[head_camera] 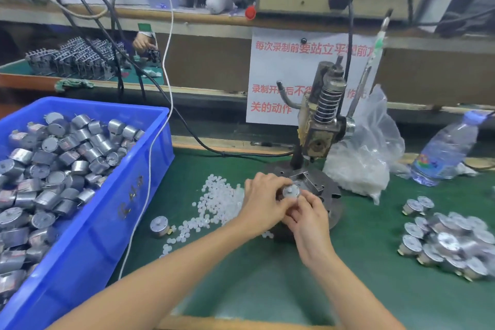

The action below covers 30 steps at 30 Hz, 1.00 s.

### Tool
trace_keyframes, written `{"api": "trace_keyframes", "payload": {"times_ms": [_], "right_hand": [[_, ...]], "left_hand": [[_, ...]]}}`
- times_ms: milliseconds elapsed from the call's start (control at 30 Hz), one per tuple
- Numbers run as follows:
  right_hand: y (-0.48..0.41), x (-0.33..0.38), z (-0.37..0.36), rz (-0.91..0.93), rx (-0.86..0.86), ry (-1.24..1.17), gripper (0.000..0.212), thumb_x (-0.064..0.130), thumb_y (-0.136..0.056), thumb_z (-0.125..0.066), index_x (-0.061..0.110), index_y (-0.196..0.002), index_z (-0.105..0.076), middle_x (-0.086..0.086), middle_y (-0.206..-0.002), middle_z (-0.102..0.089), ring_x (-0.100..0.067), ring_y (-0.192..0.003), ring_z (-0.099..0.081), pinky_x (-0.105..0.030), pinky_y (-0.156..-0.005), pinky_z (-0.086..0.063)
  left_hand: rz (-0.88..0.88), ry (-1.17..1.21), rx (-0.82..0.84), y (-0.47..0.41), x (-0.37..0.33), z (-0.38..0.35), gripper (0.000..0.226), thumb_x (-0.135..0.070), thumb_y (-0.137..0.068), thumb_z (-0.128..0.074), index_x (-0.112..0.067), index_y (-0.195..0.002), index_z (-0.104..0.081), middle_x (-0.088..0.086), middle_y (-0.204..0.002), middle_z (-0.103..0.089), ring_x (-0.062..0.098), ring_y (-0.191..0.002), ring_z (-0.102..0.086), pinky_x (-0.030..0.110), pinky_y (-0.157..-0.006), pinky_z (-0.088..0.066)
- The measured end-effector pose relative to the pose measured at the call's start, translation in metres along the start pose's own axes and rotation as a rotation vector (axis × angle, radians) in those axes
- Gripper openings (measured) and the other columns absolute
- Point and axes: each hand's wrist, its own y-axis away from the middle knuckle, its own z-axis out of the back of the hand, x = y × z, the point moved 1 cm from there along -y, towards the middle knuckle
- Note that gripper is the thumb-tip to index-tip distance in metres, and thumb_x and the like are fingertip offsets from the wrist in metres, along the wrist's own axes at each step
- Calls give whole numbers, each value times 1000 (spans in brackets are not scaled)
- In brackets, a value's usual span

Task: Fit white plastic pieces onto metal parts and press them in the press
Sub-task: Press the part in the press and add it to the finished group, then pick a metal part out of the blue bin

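Head view, stock on the green-matted counter (361,262): one blue rectangular plastic crate (88,225) at the left, heaped with small silver cylindrical metal motor cans, too many and too overlapped to count. One loose silver motor can (159,225) lies on the mat just beside the crate's front wall. One spread of small white round plastic pieces (217,202), several dozen, uncounted, lies between that can and the hands. One hand-lever press (322,126) with a coiled black spring stands at centre rear on a dark round metal base plate (330,205). Two bare hands meet over the front of that base: the left hand (263,203) and the right hand (310,218) together pinch one silver metal motor part (291,191), its round face upward; both grips are closed on it by the fingertips, and whether a white piece sits between the fingers cannot be told. One crumpled clear plastic bag (367,155) holding white pieces rests to the right of the press, touching the base. One clear plastic water bottle (446,151) with a blue cap leans at far right. One pile of silver motor cans (452,244), roughly two dozen, lies at the right edge. One white paper notice (278,75) with red characters hangs behind the press.
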Motion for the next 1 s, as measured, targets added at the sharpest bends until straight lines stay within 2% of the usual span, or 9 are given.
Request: {"api": "trace_keyframes", "payload": {"times_ms": [133,267,433,533,600,667,800,933,1000], "right_hand": [[-4,20,24,28,-4,265,37,-7,-91,-43,14,-121,-37,-14,-82,-68,-16,-56,-66,-25,-47,-51],[-19,46,37,224,-94,487,31,-8,-86,-47,7,-113,-51,-3,-67,-62,-7,-46,-52,-21,-42,-42],[-42,112,17,616,-198,601,23,0,-91,-48,19,-102,-56,7,-95,-60,4,-77,-54,-22,-75,-48],[-59,170,-9,865,-262,635,35,3,-91,-45,15,-124,-50,0,-122,-55,0,-95,-55,-19,-85,-46],[-73,210,-30,837,-205,653,50,10,-92,-45,12,-141,-36,-2,-129,-52,-9,-104,-57,-30,-91,-47],[-84,234,-45,739,-128,626,57,12,-92,-46,9,-146,-28,-2,-118,-57,-3,-79,-62,-27,-74,-51],[-73,231,-41,821,-113,583,20,20,-90,-54,8,-105,-61,1,-76,-60,-8,-62,-48,-32,-63,-41],[-41,194,-25,1051,-127,476,29,22,-91,-51,4,-68,-49,-10,-60,-45,-29,-56,-40,-40,-55,-36],[-24,170,-16,1146,-120,402,26,21,-91,-48,15,-66,-44,-5,-56,-42,-24,-52,-39,-30,-53,-36]], "left_hand": [[-61,-171,48,-31,-9,-15,36,-33,-89,-54,-28,-125,-57,-3,-117,-57,17,-112,-35,28,-87,-17],[-53,-124,45,-43,-11,-21,37,-32,-87,-59,-26,-124,-58,-6,-121,-55,15,-113,-32,27,-87,-19],[69,-66,14,-47,-5,-19,32,-37,-82,-65,-25,-112,-63,-6,-113,-55,16,-108,-38,26,-84,-24],[89,-96,64,-53,-7,-15,30,-37,-80,-66,-26,-108,-65,-2,-107,-58,21,-105,-43,30,-87,-32],[90,-110,47,-51,-9,-14,29,-38,-81,-66,-28,-108,-65,-3,-107,-58,20,-105,-44,31,-87,-32],[70,-137,10,-47,-10,-16,30,-38,-83,-64,-28,-111,-64,-3,-110,-59,20,-106,-43,30,-86,-29],[52,-161,-13,-46,-8,-17,33,-43,-84,-62,-27,-113,-64,-3,-110,-59,18,-107,-43,28,-81,-22],[41,-162,-16,-48,-6,-18,33,-44,-83,-63,-27,-111,-65,-3,-105,-58,17,-103,-42,27,-76,-18],[33,-167,-17,-48,-5,-19,32,-44,-83,-62,-26,-109,-65,-5,-100,-56,15,-98,-40,27,-74,-17]]}}
